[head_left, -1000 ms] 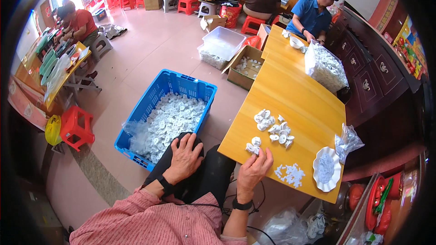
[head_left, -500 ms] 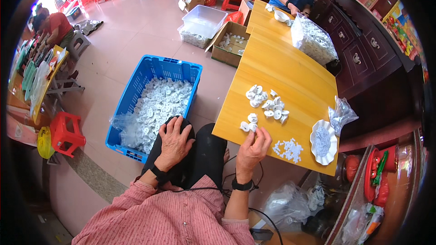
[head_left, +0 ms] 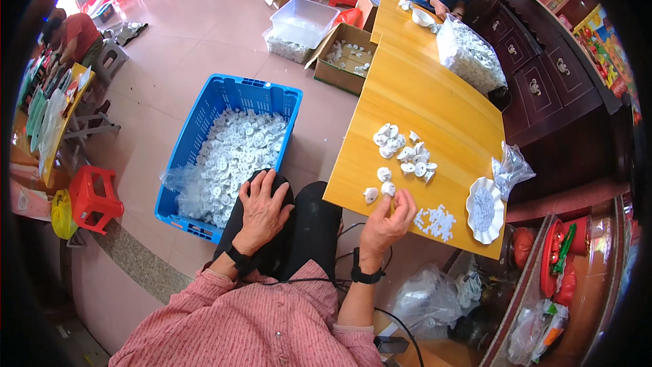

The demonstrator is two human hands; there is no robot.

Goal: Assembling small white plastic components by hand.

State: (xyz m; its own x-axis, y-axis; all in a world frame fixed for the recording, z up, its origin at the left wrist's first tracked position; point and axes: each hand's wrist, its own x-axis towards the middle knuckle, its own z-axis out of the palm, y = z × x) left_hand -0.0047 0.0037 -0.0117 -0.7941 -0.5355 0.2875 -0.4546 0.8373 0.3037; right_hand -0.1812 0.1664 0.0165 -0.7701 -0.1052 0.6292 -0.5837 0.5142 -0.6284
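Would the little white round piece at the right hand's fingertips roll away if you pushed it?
The white piece might wobble or roll a bit, since its edge looks round. It's probably light, being tiny beside the right hand. It's likely stiff: the similar pieces nearby seem to keep their shape heaped together.

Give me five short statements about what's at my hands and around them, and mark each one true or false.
1. The left hand rests on the black trousers. True.
2. The blue crate holds a heap of white pieces. True.
3. The right hand is inside the blue crate. False: the right hand has its fingertips at a white disc-shaped piece on the yellow wooden table.
4. The scalloped white dish stands left of the scattered small pale bits. False: the scalloped white dish is to their right.
5. A red stool stands left of the blue crate. True.
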